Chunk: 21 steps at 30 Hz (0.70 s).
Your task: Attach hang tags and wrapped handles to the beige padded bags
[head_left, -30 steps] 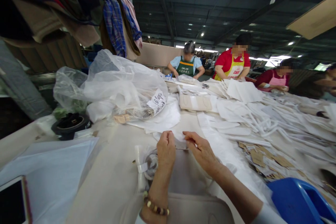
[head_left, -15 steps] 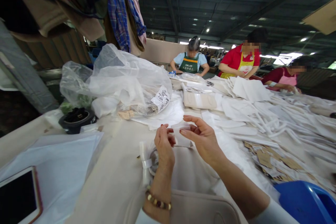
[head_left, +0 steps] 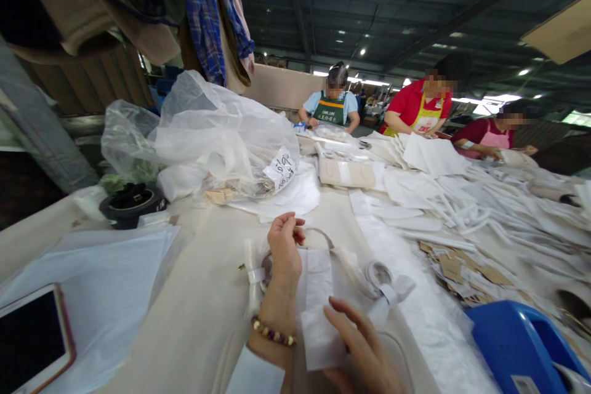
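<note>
My left hand (head_left: pixel 282 252), with a bead bracelet at the wrist, is raised over the table and pinches the top end of a thin pale strap (head_left: pixel 323 237). My right hand (head_left: pixel 357 345) is low and near me, its fingers spread on the lower end of a white paper strip (head_left: pixel 318 305) that lies across a beige bag (head_left: pixel 258 357). A wrapped metal ring (head_left: pixel 381 274) on the strap lies to the right of the strip.
A phone (head_left: pixel 32 335) lies on white sheets at the near left. A clear plastic sack (head_left: pixel 217 135) and a black roll (head_left: pixel 133 202) stand behind. A blue bin (head_left: pixel 521 345) is at the near right. White pieces and cardboard tags cover the table; three people work at the far end.
My right hand has dropped from beside the left hand down towards me onto the white strip. The left hand stays raised, holding the strap end. The strip now lies stretched out.
</note>
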Each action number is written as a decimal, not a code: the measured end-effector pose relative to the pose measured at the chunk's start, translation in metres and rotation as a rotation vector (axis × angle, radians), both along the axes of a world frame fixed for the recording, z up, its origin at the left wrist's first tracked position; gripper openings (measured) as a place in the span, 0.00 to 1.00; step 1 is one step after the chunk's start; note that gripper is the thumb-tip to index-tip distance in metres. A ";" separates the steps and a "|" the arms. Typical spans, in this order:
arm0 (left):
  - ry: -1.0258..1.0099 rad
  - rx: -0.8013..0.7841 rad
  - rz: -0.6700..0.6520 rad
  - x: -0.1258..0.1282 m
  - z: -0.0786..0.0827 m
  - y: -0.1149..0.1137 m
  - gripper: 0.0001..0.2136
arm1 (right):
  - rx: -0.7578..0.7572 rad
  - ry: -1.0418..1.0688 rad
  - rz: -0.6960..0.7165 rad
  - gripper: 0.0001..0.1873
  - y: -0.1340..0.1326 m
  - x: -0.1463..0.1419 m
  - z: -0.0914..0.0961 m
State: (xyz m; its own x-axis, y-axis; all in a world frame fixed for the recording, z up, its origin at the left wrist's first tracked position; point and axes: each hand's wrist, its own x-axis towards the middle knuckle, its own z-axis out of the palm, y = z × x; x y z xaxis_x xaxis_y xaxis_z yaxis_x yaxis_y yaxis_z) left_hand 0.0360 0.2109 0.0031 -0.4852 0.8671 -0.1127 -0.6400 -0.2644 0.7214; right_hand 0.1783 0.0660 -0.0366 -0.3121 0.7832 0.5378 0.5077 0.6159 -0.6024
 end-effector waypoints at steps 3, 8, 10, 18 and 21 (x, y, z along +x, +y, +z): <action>-0.001 -0.011 0.005 0.001 0.001 0.000 0.12 | -0.033 0.107 -0.018 0.28 0.022 0.000 0.032; -0.054 -0.020 0.088 0.000 -0.002 0.002 0.12 | -0.175 0.374 0.091 0.31 0.099 -0.022 0.105; -0.070 -0.020 0.126 -0.001 -0.003 0.004 0.12 | -0.238 0.522 0.187 0.31 0.133 -0.042 0.123; -0.120 0.002 0.219 -0.003 -0.001 0.006 0.07 | -0.359 0.584 0.454 0.28 0.181 -0.112 0.129; -0.113 0.002 0.182 -0.005 -0.004 0.007 0.07 | -0.234 0.470 0.409 0.27 0.160 -0.101 0.138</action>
State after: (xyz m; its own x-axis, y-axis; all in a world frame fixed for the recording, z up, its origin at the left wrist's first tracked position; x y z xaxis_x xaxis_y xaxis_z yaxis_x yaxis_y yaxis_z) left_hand 0.0309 0.2181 -0.0012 -0.6179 0.7668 -0.1738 -0.6584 -0.3837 0.6475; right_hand 0.0770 0.2260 0.1016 -0.3829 0.7642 0.5189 -0.0885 0.5288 -0.8441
